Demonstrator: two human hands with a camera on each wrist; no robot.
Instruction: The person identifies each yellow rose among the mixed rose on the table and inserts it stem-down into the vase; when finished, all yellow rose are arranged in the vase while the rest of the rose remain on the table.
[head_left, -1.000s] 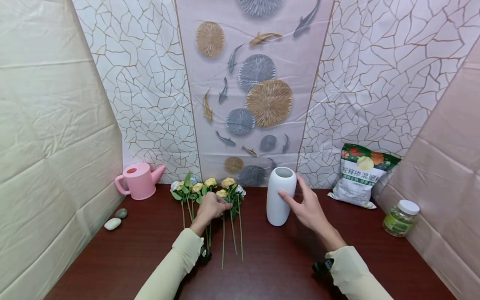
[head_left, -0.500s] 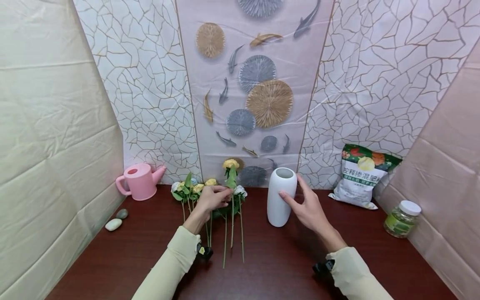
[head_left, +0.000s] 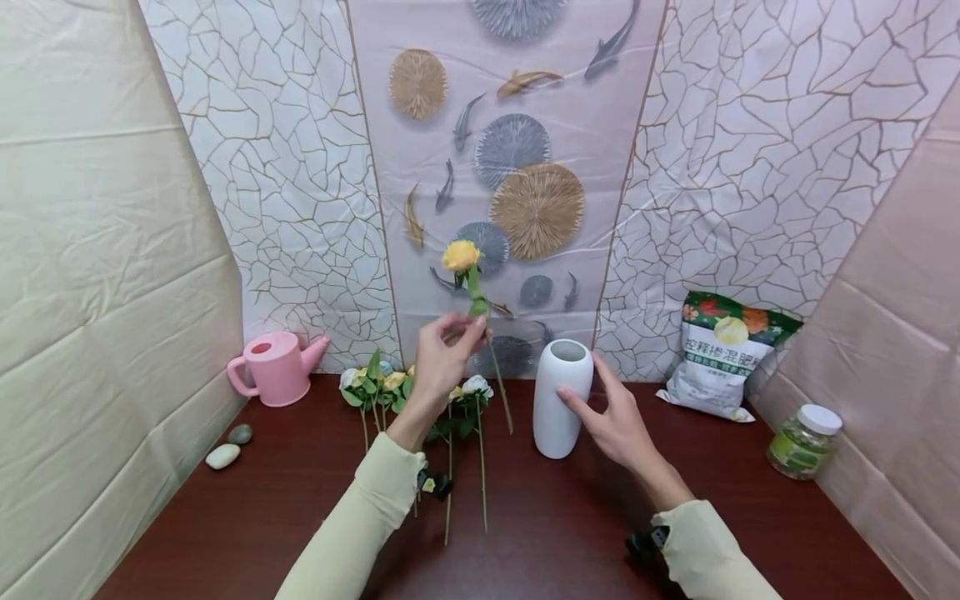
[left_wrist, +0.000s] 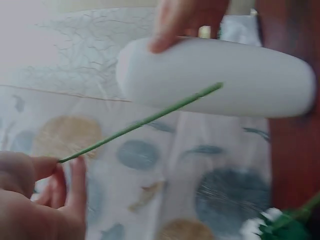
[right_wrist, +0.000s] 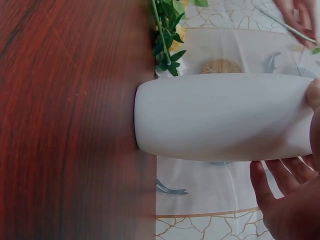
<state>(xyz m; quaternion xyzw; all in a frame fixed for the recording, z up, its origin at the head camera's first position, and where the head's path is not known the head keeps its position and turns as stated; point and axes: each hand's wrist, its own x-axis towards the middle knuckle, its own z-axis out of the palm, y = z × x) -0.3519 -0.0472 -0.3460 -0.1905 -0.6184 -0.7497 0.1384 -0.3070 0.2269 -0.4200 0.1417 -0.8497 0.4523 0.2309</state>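
Compared with half a second ago, the left hand [head_left: 444, 354] is higher above the dark reddish-brown, wood-grained table [head_left: 555, 529], and the round-headed yellow flower with green leaves [head_left: 461, 255] has risen with it. Thumb and fingers pinch its thin green stem [head_left: 499, 383], whose lower end slants toward the tall, smooth white vase [head_left: 555, 417]. The vase stays upright on the table, the right hand [head_left: 621, 429] still gripping its upper side. A gap shows between stem end and vase in the head view, though the two overlap in the left wrist view. The left hand and the pale yellow fabric sleeve [head_left: 352, 529] hide part of the green-leaved yellow and white flowers [head_left: 477, 387] lying on the table, so their number is hard to tell. Most right-hand fingertips are behind the vase in the head view; the right wrist view cuts off the vase's mouth and shows the left hand blurred
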